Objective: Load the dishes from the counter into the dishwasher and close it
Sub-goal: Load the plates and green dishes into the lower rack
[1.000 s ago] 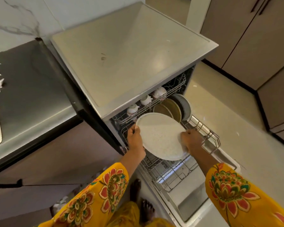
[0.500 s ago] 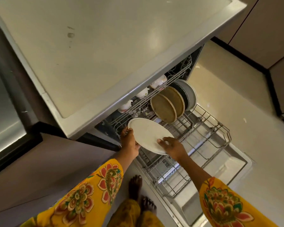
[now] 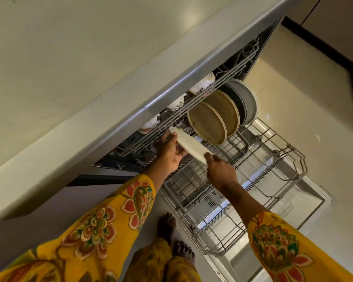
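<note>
A white plate [image 3: 189,144] is tilted almost on edge over the pulled-out lower rack [image 3: 253,171] of the open dishwasher. My left hand [image 3: 168,154] grips its far rim under the upper rack, and my right hand [image 3: 220,171] pinches its near rim. Just behind it two tan plates [image 3: 209,124] and two grey plates [image 3: 246,102] stand upright in the lower rack. White cups [image 3: 202,83] sit upside down in the upper rack [image 3: 192,106].
The grey counter top [image 3: 80,64] overhangs the dishwasher and hides most of the upper rack. The lowered door [image 3: 293,216] lies under the lower rack. My bare feet [image 3: 171,235] stand left of the door. Dark-edged cabinets [image 3: 334,27] are at the far right.
The plate has turned from flat to nearly on edge and moved down toward the lower rack, close to the tan plates. My head has leaned forward and lower.
</note>
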Available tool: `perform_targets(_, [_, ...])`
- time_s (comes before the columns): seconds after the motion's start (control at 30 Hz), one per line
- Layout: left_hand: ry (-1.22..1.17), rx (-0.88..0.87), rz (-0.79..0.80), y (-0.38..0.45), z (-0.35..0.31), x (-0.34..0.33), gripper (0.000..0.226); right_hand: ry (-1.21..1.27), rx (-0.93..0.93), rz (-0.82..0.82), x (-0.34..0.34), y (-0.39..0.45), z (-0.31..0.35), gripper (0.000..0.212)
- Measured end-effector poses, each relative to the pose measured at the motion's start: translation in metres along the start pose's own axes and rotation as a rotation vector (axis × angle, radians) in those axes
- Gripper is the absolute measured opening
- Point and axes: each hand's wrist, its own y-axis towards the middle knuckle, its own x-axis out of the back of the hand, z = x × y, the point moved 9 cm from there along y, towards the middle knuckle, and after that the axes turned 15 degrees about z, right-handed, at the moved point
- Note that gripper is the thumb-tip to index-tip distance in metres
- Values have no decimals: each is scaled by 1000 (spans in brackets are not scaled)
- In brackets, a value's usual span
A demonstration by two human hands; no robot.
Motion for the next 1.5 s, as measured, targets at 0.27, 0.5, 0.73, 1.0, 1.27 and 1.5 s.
perform_targets(0.27, [-30,108,61,23,11,9,42,211,-131,-71,27,51,-44,40])
perform_targets(0.5, [3,139,2,19,23,38,40,222,-125,-72,51,69,-52,45])
perform_targets(0.73, [2,158,-14,15,31,49,38,234,-121,-21,49,91,-51,44])
perform_targets(1.0, [28,171,-52,12,39,75,37,231,-152,-3,46,109,-51,45])
perform_targets(1.27, [33,178,-95,11,47,89,29,224,-154,-3,45,115,-47,49])
perform_targets(1.5, [24,196,-105,0,49,82,21,142,-146,-92,69,99,-43,47])
